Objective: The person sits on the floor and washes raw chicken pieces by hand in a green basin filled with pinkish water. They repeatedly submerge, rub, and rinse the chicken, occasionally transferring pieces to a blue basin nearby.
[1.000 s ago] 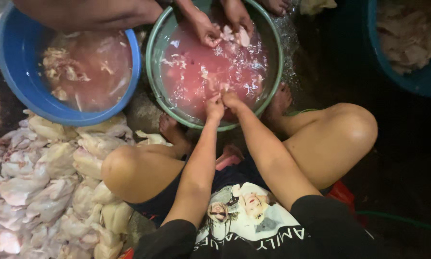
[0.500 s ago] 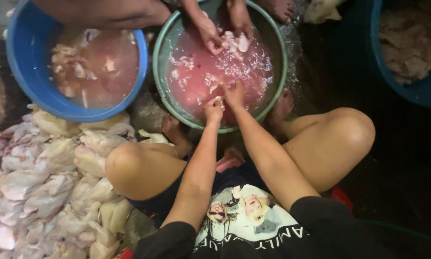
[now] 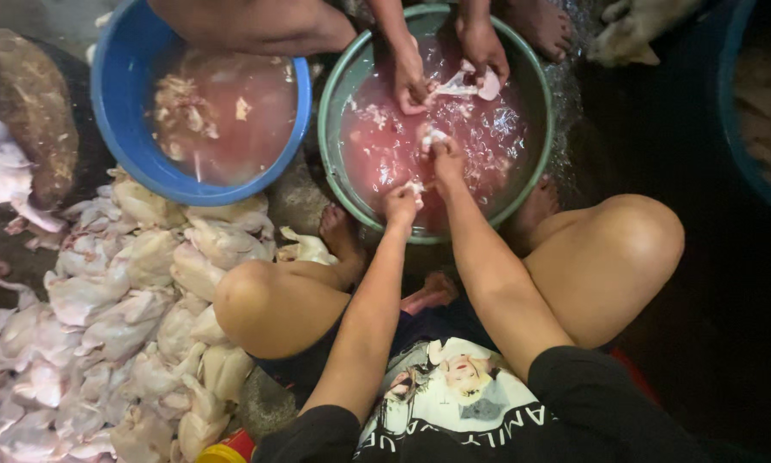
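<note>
I sit cross-legged over a green basin (image 3: 343, 81) of pink, bloody water. My left hand (image 3: 400, 204) is closed on a small pale piece of raw meat at the basin's near side. My right hand (image 3: 444, 157) pinches another pale scrap (image 3: 433, 135) just above the water, a little farther in. Across the basin another person's two hands (image 3: 447, 62) hold a larger pale piece of chicken (image 3: 471, 84) in the same water.
A blue basin (image 3: 120, 129) with reddish water and meat scraps stands to the left. A heap of plucked raw chickens (image 3: 120, 317) covers the floor at my left knee. Another blue tub (image 3: 754, 111) sits far right. The other person's bare foot (image 3: 544, 24) rests beyond the green basin.
My hands, together at the basin's near edge before, have separated: the right has moved farther in. The view has shifted slightly.
</note>
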Available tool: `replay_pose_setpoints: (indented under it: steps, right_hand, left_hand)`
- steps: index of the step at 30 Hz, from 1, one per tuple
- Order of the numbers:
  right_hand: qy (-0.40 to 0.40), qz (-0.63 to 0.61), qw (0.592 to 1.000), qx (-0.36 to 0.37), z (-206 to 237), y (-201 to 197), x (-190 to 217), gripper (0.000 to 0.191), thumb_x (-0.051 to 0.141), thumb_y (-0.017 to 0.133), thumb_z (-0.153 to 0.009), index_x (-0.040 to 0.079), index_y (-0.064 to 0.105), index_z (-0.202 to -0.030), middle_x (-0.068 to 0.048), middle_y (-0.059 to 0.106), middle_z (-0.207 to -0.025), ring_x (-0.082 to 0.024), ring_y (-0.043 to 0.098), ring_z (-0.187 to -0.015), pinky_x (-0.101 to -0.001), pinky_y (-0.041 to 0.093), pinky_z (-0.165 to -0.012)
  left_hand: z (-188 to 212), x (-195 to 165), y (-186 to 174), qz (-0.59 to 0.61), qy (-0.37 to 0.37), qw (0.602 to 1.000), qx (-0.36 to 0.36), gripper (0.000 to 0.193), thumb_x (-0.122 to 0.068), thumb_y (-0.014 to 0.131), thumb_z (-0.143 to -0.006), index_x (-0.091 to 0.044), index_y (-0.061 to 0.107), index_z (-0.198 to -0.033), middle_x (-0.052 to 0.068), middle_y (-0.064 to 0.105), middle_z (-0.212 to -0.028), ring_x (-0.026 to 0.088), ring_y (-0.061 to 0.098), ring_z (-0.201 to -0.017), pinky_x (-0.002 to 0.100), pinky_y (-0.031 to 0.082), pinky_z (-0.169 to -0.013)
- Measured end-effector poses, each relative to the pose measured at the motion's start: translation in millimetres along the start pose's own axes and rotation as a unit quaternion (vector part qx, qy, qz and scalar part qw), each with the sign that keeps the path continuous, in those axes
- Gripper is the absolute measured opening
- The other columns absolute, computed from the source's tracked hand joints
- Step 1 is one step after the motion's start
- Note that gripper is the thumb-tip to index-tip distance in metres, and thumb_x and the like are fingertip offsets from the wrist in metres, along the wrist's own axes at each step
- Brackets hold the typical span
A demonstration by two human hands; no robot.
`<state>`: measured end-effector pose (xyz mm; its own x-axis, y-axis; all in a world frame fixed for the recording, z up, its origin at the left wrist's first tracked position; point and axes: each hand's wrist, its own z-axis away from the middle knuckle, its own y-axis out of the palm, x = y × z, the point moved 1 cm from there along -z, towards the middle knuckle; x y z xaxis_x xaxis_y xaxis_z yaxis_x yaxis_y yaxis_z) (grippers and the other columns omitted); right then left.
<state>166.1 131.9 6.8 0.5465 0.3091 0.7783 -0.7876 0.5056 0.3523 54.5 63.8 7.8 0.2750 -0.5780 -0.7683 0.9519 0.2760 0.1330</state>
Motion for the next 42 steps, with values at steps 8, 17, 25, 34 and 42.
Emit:
replay_pose_setpoints:
  steps: [8,17,25,34,42]
  right_hand:
    - [-0.052,0.092,0.993,-0.061,-3.4,-42.9,36.1,0.02,0.026,0.062,-0.106,0.009,0.069,-0.101,-0.001,0.066,-0.082,-0.011,0.054,-0.068,-0.027,0.042,-0.06]
    - [0.201,0.032,0.977,0.063,48.3,-36.0,-32.9,0.026,0.026,0.058,-0.1,0.007,0.063,-0.117,-0.01,0.071,-0.1,-0.023,0.067,-0.087,-0.0388,0.056,-0.073]
    - [0.076,0.216,0.962,-0.147,44.1,-36.6,-18.1,0.024,0.02,0.056,-0.103,0.0,0.06,-0.116,-0.014,0.07,-0.098,-0.025,0.07,-0.083,-0.0414,0.056,-0.066]
    - [0.016,0.029,0.972,-0.232,30.4,-69.8,22.7,0.024,0.016,0.056,-0.101,0.002,0.062,-0.12,-0.016,0.069,-0.1,-0.03,0.067,-0.089,-0.0466,0.053,-0.074]
    - [0.008,0.195,0.97,0.145,69.6,-17.6,29.9,0.032,0.03,0.054,-0.104,0.005,0.072,-0.113,-0.007,0.072,-0.105,-0.018,0.064,-0.099,-0.0344,0.051,-0.089]
  left_hand:
    - [-8.2,11.3,12.8,-0.047,-0.032,0.998,-0.027,0.018,-0.014,0.058,-0.101,0.001,0.068,-0.103,0.007,0.066,-0.077,0.015,0.061,-0.06,0.03,0.044,-0.049]
    - [-11.1,30.7,24.9,-0.052,-0.036,0.997,0.04,0.026,-0.02,0.058,-0.102,-0.003,0.071,-0.117,0.006,0.074,-0.107,0.013,0.067,-0.091,0.03,0.055,-0.078]
    - [-2.9,30.9,23.7,-0.237,0.024,0.965,0.111,0.029,-0.019,0.059,-0.104,0.003,0.076,-0.112,0.009,0.066,-0.084,0.014,0.057,-0.072,0.031,0.044,-0.063]
    - [-13.3,22.9,7.1,-0.094,0.023,0.991,0.097,0.022,-0.015,0.059,-0.103,-0.002,0.074,-0.114,0.0,0.067,-0.077,0.007,0.058,-0.062,0.024,0.041,-0.051]
    - [-17.9,13.1,22.8,-0.426,0.23,0.866,0.126,0.021,-0.006,0.062,-0.092,-0.003,0.076,-0.108,0.017,0.074,-0.094,0.028,0.071,-0.086,0.04,0.056,-0.076]
